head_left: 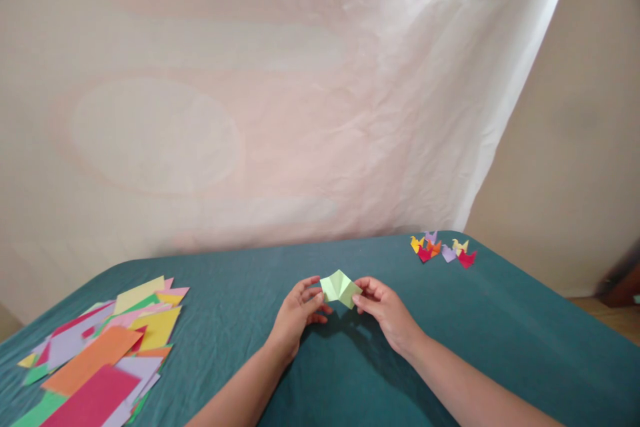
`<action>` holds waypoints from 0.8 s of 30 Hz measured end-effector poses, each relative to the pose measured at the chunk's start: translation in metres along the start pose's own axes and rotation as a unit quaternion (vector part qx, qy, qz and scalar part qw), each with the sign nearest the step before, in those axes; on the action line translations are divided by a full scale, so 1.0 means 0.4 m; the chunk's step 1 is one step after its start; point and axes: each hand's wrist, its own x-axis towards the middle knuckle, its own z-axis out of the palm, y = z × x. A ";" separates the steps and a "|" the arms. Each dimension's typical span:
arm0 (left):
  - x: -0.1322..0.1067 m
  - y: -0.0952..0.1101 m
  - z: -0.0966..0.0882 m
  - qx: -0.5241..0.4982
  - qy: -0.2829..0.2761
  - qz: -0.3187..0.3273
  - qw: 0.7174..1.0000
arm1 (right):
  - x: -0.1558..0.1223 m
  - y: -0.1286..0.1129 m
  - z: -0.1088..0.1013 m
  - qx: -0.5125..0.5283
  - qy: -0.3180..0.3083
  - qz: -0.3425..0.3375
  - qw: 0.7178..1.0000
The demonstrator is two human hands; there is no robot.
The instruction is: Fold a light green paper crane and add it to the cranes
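A small light green sheet of origami paper point(340, 288), creased and partly folded, is held up just above the table. My left hand point(299, 310) pinches its left corner between thumb and fingers. On the opposite side, my right hand point(383, 310) grips the right corner the same way, thumb in front. The creases fan out from the middle of the paper, and its top edge rises to a point. Both hands cast shadows on the cloth below.
A dark green cloth covers the table point(240, 347). Loose coloured paper sheets point(95, 360) lie heaped at the left. Several small folded paper birds point(443, 250) stand at the back right. Behind the table hangs a pale cloth sheet point(300, 113).
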 end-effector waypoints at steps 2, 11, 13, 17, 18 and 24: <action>-0.006 0.007 0.003 -0.019 -0.037 -0.015 0.999 | 0.000 0.000 0.000 0.013 0.001 0.001 1.000; -0.022 0.007 0.024 -0.050 -0.089 -0.034 0.994 | 0.006 0.023 -0.004 -0.018 0.039 -0.011 0.999; -0.020 0.002 0.029 -0.007 -0.070 -0.002 0.998 | 0.008 0.033 -0.007 -0.054 0.085 -0.020 0.995; -0.022 -0.001 0.036 0.172 0.025 0.153 0.973 | 0.006 0.036 -0.008 -0.086 0.095 -0.005 0.992; -0.025 0.000 0.036 0.219 0.042 0.191 0.956 | 0.003 0.033 -0.005 -0.080 0.075 -0.003 0.994; -0.047 0.014 0.035 0.390 0.014 0.336 0.857 | -0.013 0.013 0.017 -0.066 -0.016 -0.020 0.997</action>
